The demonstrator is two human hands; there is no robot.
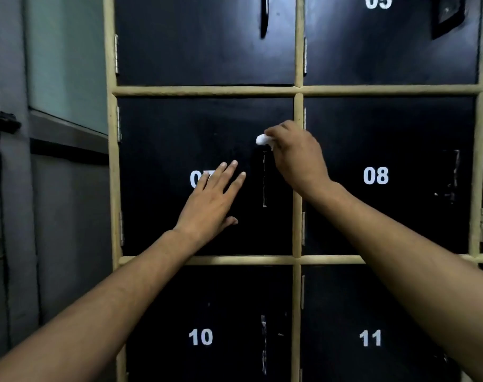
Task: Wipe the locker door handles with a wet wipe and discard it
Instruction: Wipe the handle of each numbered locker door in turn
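1. Right hand (295, 158): fingers pinched shut on the bunched white wet wipe (262, 139), at the top end of door 07's handle (264, 179).
2. Left hand (211, 201): fingers spread flat, holding nothing, bracing door 07 (163, 150).
3. Advice: drag the wipe down the full handle, wrapping both edges.
4. Handle: narrow vertical strip, scuffed; doors matte black; frame (298, 91) pale, wood-like.

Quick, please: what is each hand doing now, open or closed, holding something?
Left hand: open, flat on locker door 07, holding nothing.
Right hand: closed on the white wipe.
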